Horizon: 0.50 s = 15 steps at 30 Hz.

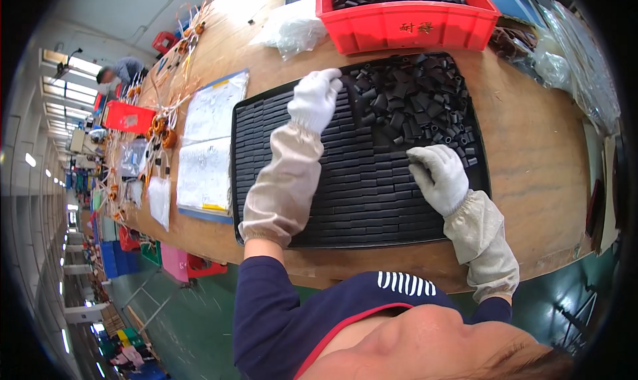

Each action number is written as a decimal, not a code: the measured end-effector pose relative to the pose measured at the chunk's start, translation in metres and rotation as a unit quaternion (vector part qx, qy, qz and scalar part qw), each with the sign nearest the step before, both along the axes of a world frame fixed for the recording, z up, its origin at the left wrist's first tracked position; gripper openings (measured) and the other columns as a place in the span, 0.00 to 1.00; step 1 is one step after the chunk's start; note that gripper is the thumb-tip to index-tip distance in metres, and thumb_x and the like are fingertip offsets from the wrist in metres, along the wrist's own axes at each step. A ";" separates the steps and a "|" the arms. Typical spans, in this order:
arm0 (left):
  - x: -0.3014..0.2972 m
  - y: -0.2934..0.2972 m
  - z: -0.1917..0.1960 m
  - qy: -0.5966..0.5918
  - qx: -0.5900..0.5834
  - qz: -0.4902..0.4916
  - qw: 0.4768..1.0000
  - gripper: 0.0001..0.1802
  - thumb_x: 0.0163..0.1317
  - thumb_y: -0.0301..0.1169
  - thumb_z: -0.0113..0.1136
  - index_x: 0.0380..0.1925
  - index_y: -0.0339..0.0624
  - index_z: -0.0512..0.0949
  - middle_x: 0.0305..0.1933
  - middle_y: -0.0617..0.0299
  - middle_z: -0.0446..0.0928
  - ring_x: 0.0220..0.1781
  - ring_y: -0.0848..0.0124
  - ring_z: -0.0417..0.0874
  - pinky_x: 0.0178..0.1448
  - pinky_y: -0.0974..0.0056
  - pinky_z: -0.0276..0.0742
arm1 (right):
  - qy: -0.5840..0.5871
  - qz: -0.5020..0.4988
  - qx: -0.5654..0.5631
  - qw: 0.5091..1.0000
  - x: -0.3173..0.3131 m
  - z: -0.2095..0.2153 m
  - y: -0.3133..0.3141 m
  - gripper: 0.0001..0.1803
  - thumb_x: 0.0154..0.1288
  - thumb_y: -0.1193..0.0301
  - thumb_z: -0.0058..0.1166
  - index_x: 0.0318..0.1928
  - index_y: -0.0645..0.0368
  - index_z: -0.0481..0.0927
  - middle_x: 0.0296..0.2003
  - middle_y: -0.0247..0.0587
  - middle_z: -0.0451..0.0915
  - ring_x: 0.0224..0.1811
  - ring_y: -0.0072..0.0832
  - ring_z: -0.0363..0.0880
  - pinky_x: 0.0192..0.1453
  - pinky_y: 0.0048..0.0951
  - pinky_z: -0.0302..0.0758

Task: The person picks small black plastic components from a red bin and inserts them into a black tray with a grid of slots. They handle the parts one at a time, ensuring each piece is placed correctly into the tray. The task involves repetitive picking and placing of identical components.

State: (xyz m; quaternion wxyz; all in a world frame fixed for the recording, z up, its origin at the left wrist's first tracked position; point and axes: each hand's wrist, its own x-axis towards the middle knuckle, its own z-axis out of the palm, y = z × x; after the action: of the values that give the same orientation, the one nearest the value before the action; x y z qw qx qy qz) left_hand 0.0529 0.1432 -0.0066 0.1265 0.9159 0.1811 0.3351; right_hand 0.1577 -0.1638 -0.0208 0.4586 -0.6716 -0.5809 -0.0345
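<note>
1. Read the layout first: the black tray (372,242) lies on the worktop (525,140), with neat rows (362,200) filling its left and near parts and loose black pieces (412,91) heaped in its far right corner. The step appears to be laying those pieces into line.

2. Work from the boundary between rows and heap. The left hand (316,95), gloved, is at the far edge of the rows with its fingers bent; whether it grips a piece cannot be told. It seems well placed to steady the row ends.

3. Let the right hand (440,175) feed from the heap. It is just beside the loose pieces, partly curled, thumb and forefinger close together; no piece clearly shows in it, but I cannot rule one out.

4. Lay each piece flat, snug against its neighbour and in the same direction, since a crooked one would probably push the whole row out.

5. Lift the left sleeve cover (286,174) clear: it passes over the rows and could drag pieces; contact cannot be judged.

6. Keep the loose pieces from spilling onto the rows, and mind the red bin (372,37) just beyond the tray when reaching far.
</note>
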 end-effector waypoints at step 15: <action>0.031 0.049 -0.030 0.154 0.229 -0.016 0.961 0.12 0.62 0.33 0.64 0.46 0.59 0.88 0.48 0.61 0.83 0.56 0.55 0.82 0.56 0.48 0.80 | -0.022 0.015 0.002 1.000 0.005 -0.008 -0.002 0.15 0.60 0.76 0.69 0.48 0.52 0.84 0.39 0.37 0.85 0.43 0.40 0.85 0.50 0.42 0.80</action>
State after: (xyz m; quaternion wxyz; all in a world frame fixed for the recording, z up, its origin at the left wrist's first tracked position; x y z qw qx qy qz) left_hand 0.0834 0.1921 -0.0366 -0.1108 0.9636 0.1019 0.2209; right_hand 0.1626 -0.1658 -0.0290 0.4476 -0.6607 -0.6010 -0.0438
